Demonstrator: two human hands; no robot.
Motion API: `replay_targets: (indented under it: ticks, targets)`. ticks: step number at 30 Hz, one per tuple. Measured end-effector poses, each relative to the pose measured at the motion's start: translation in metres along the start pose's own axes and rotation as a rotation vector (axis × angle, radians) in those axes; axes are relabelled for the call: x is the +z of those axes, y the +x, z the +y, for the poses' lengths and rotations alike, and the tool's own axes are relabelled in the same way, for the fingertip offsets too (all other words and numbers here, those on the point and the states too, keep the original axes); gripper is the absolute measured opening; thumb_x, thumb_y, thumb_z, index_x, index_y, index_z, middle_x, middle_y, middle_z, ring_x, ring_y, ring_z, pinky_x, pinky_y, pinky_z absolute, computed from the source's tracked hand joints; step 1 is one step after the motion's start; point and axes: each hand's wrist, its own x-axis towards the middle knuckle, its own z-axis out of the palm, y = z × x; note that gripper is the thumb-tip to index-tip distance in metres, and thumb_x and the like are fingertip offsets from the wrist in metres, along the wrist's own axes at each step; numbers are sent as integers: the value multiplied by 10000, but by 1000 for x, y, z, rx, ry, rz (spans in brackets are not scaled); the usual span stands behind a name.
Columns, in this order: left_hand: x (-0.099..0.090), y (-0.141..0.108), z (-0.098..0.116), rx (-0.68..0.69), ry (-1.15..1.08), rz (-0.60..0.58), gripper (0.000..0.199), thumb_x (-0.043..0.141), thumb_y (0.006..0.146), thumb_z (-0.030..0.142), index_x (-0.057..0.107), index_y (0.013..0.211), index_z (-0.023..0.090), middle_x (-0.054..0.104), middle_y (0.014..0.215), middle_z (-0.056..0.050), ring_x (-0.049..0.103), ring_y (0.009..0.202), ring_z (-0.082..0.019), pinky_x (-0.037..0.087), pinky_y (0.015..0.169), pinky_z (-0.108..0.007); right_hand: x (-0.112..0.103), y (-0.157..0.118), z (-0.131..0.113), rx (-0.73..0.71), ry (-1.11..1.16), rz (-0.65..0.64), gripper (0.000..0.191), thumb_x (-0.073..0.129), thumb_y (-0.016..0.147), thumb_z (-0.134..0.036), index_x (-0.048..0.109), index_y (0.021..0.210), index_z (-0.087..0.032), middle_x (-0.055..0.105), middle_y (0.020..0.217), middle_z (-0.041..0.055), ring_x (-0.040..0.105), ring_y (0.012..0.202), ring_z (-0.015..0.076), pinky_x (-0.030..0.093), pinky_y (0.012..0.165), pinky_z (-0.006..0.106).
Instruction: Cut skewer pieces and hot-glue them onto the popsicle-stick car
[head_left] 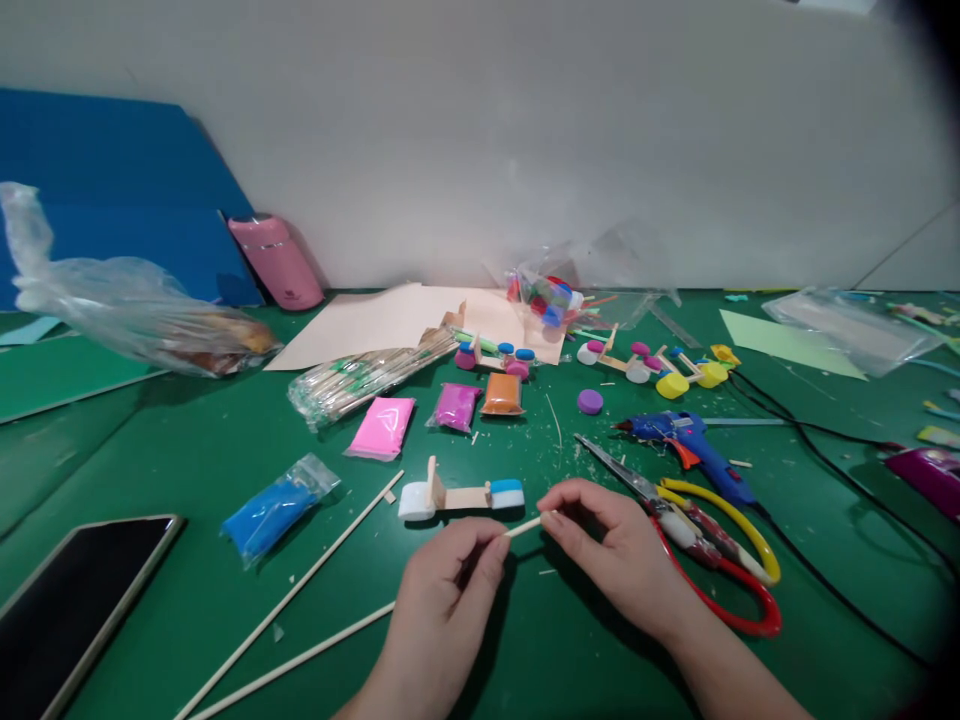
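A thin wooden stick [523,528] shows between my two hands, pinched near its end. My left hand [454,595] grips it between thumb and fingers; my right hand [611,550] pinches the tip. A length of stick emerging behind my left hand toward the lower left lines up with it and seems to be the same piece. Just beyond my hands lies a small wooden toy car [465,498] with white and blue wheels and an upright peg. A second wooden stick [300,585] rests on the table to the left. Red-and-yellow-handled scissors [679,525] lie beside my right hand.
A blue glue gun [694,450] with its cord lies at right. Clay packets, pink [381,428], purple [455,407], orange [502,395] and blue [274,508], sit around a bagged stick bundle [375,375]. Finished-looking cars [495,357] stand behind; a phone [82,610] is front left.
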Motion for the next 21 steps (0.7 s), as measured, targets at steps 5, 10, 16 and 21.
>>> replay_targets:
  ticks: [5, 10, 16, 21]
  targets:
    - [3, -1, -3, -37, -59, 18, 147, 509, 748, 263, 606, 802, 167, 609, 656, -20, 535, 562, -139, 425, 519, -223, -3, 1, 2, 13, 12, 6, 143, 516, 812, -310, 574, 777, -184, 535, 669, -25, 456, 599, 105, 365, 542, 195]
    - [4, -2, -3, -75, -138, 40, 146, 545, 718, 278, 612, 766, 158, 604, 630, -25, 528, 545, -139, 427, 503, -218, -2, -1, 0, -12, 24, -9, 127, 520, 813, -292, 567, 765, -184, 523, 658, -32, 445, 590, 96, 357, 533, 183]
    - [2, -3, -2, -31, -120, 6, 176, 536, 735, 288, 611, 828, 159, 642, 720, -51, 569, 607, -165, 439, 546, -236, 1, -3, -2, -59, -8, -30, 123, 523, 813, -286, 574, 771, -182, 540, 672, -31, 472, 599, 93, 376, 545, 179]
    - [-2, -1, 1, 6, -63, -43, 138, 527, 754, 251, 640, 750, 173, 645, 684, -30, 571, 626, -157, 421, 590, -221, -2, -8, -8, -112, -123, 33, 108, 505, 815, -267, 585, 839, -199, 600, 764, -9, 547, 688, 121, 429, 620, 199]
